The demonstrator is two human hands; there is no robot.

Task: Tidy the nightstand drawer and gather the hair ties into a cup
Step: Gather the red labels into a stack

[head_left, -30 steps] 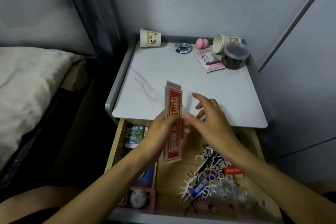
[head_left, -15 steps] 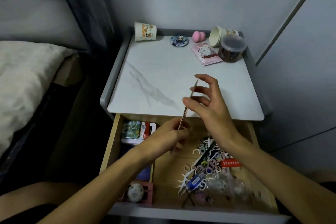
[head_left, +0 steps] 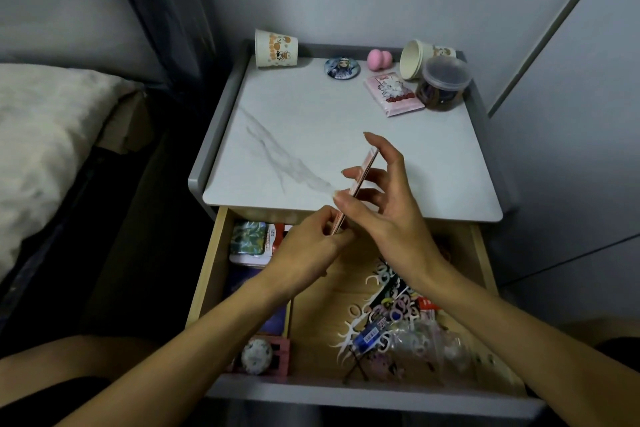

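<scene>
A person's two hands meet above the near edge of the nightstand's marbled tabletop [head_left: 311,121], over the pulled-out drawer [head_left: 207,270]. A raised grey rim bounds the tabletop on the left and far sides, and bare surface lies between the hands and the far row. That row holds a left cup [head_left: 276,48], a right cup [head_left: 414,59] tipped on its side, and a lidded tub [head_left: 443,87].

The left hand [head_left: 311,246] pinches the near end of a thin card stack [head_left: 370,161] with its fingers curled. The right hand [head_left: 384,211] steadies it between thumb and spread fingers.

The stack is edge-on, so its print is unreadable. The hair ties [head_left: 398,308] lie tangled in the drawer's right half, partly under the right forearm. The tub's dark contents are unclear.
</scene>
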